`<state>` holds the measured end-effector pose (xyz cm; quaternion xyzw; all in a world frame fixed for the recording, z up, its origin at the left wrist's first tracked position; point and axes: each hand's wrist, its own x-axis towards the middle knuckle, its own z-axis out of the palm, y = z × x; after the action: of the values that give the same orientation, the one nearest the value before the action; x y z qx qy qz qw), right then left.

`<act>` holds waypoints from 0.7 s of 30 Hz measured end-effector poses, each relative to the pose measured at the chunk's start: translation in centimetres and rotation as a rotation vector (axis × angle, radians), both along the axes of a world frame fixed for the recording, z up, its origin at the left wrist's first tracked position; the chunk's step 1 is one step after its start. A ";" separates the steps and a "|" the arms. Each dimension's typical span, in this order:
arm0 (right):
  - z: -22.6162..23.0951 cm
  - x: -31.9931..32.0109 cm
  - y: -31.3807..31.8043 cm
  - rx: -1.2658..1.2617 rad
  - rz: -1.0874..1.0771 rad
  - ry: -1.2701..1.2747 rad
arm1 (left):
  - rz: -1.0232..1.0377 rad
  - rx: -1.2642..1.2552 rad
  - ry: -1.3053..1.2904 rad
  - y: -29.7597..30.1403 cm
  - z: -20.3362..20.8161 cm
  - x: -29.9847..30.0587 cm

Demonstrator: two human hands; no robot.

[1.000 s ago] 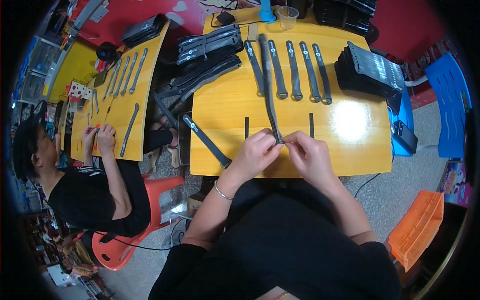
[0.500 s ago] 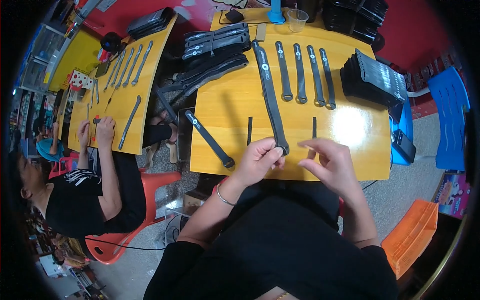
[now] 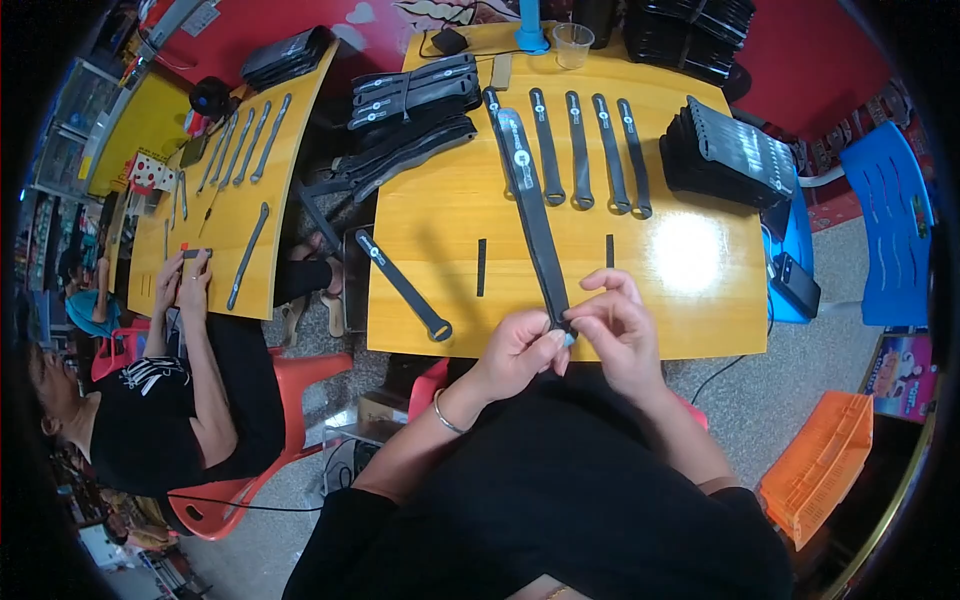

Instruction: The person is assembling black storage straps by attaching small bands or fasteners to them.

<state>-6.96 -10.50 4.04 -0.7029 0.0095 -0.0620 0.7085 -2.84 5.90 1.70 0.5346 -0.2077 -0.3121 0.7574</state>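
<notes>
My left hand (image 3: 522, 348) grips the near end of a long dark grey strap (image 3: 535, 215) with white print at its far end. The strap slants away over the yellow table, partly covering another strap (image 3: 491, 100). My right hand (image 3: 625, 335) is closed at the same near end, thumb and finger pinching by the left fingertips. A small pale blue spot shows there; I cannot make out what it is. Several similar straps (image 3: 577, 150) with looped near ends lie in a row beyond my hands. One more strap (image 3: 403, 287) lies slanted on the left.
Bundled straps (image 3: 415, 90) hang at the table's (image 3: 700, 330) left edge. A dark stack (image 3: 725, 155) stands on the right, with a clear cup (image 3: 573, 46) at the back. Two short black strips (image 3: 482, 267) mark the tabletop. A co-worker (image 3: 150, 410) sits at the left table.
My right hand has come left onto the strap's near end and closed. The strap's far end has shifted nearer, showing another strap beneath. The view has shifted slightly.
</notes>
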 end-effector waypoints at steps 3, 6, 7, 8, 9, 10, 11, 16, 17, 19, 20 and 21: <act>1.8 0.7 -0.8 -0.026 -0.006 -0.003 | -0.071 0.049 -0.008 0.4 0.3 0.1; 2.5 2.1 -3.0 0.004 -0.223 -0.108 | -0.197 0.025 -0.070 0.8 -0.3 -0.2; 3.2 2.0 -3.4 -0.049 -0.232 -0.117 | -0.258 0.049 -0.033 1.1 -0.7 -0.6; 3.7 1.9 -3.1 -0.048 -0.233 -0.117 | -0.318 0.074 0.003 1.5 -1.2 -0.7; 4.2 1.7 -2.6 -0.161 -0.108 -0.134 | -0.389 0.124 -0.055 1.8 -2.1 -0.4; 4.5 1.5 -2.2 -0.276 0.014 -0.149 | -0.394 0.122 -0.056 1.3 -1.6 -0.3; 4.3 1.2 -2.0 -0.422 0.089 -0.187 | -0.294 0.116 -0.080 0.6 -0.8 -0.4; 3.3 0.8 -1.9 -0.608 0.238 -0.250 | 0.010 -0.098 0.414 -1.4 0.6 -0.7; 2.9 0.7 -1.9 -0.544 0.198 -0.247 | 0.039 -0.128 0.610 -1.9 1.9 -0.7; 3.1 0.6 -1.8 -0.597 0.166 -0.307 | -0.036 -0.232 0.671 -1.0 1.2 -0.6; 3.2 0.7 -1.6 -0.647 0.140 -0.365 | -0.107 -0.335 0.736 -0.9 1.2 -0.3; 3.3 1.0 -1.2 -0.634 0.099 -0.432 | -0.005 -0.129 0.736 -1.2 1.6 -0.6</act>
<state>-5.91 -11.73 7.32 -0.8574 -0.1938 -0.1742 0.4437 -3.45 4.69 3.29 0.3374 0.0580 -0.4715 0.8127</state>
